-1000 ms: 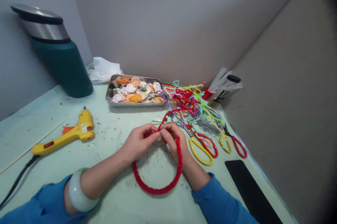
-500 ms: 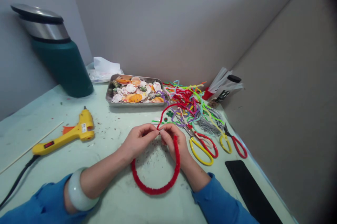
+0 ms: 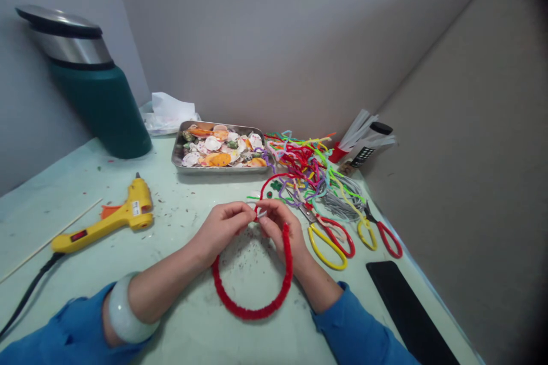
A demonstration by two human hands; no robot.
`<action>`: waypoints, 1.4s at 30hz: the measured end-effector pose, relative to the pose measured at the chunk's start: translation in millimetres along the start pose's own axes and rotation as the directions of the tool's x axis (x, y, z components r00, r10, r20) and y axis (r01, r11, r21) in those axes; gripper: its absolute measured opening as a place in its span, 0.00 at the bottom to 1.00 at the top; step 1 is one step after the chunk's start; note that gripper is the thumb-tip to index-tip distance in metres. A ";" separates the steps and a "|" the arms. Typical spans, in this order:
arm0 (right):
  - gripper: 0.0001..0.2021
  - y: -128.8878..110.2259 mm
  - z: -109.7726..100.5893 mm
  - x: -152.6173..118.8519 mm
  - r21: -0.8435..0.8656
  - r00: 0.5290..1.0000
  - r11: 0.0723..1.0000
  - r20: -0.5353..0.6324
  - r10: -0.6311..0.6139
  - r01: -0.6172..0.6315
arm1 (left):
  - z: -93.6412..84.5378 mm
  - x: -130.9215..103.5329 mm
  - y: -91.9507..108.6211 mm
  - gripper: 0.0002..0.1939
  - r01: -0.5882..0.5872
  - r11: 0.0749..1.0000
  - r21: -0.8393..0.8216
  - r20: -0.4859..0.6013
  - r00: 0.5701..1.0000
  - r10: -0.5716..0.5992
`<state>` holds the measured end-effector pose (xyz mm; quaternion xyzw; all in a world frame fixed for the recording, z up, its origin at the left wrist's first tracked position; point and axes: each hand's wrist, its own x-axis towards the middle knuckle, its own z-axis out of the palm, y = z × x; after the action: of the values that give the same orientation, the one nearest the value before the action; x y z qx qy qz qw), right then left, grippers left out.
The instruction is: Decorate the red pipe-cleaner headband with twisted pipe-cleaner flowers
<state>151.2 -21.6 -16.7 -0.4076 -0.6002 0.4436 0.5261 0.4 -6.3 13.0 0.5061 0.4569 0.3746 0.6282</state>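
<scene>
A thick fuzzy red ring [image 3: 252,313], open at the top, hangs in a U below both hands. Its left end runs behind my left hand [image 3: 225,228], whose thumb and fingers are pinched on it near a pale grey wire tip. Close beside, my right hand [image 3: 282,228] has thumb and fingers closed at the small pale wire [image 3: 262,213]; the ring's free right end lies against this hand. A thin red pipe cleaner [image 3: 268,180] curves up from the fingertips toward the colourful pile [image 3: 306,165].
A metal tray [image 3: 220,171] of shells stands at the back, a teal bottle [image 3: 103,108] at back left. The yellow glue gun [image 3: 103,228] lies left. Scissors [image 3: 327,245], more scissors [image 3: 381,233] and a black strip [image 3: 411,308] are on the right.
The pale wire tip now shows between the fingertips. My right fingers have lifted and spread slightly, and the thin red strand has shifted a little.
</scene>
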 end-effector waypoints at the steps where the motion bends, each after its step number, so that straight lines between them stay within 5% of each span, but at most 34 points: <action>1: 0.12 0.5 -0.2 0.1 -0.005 1.000 1.000 0.007 0.006 -0.006 | -0.1 -0.3 0.2 0.11 0.003 1.000 -0.004 0.003 1.000 -0.002; 10: 0.07 4.7 0.5 -1.0 -0.120 0.998 0.993 -0.052 -0.025 0.019 | -1.9 -0.4 -0.5 0.12 -0.003 0.997 -0.077 0.050 0.999 0.007; 23: 0.05 6.1 2.7 2.7 -0.285 0.993 0.959 -0.109 -0.044 0.011 | 1.8 -0.2 -2.1 0.13 -0.069 0.997 -0.039 -0.063 0.996 0.066; 31: 0.05 6.4 6.4 0.7 -0.235 0.984 0.972 -0.171 -0.055 0.014 | 1.9 3.3 -4.6 0.12 -0.152 0.988 0.011 -0.115 0.982 0.153; 38: 0.12 3.1 5.6 -1.8 -0.323 0.997 0.943 0.047 -0.065 0.077 | 0.6 1.5 -1.9 0.13 -0.118 0.993 -0.018 -0.220 0.969 0.111; 42: 0.09 3.6 7.1 0.4 -0.432 0.980 0.883 0.019 -0.198 0.186 | -0.9 2.5 -3.1 0.14 -0.113 0.988 -0.101 -0.200 0.976 0.091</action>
<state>144.2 -20.9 -20.4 -0.4581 -0.7140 0.2402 0.4718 0.4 -4.4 9.4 0.4538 0.4679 0.4792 0.5878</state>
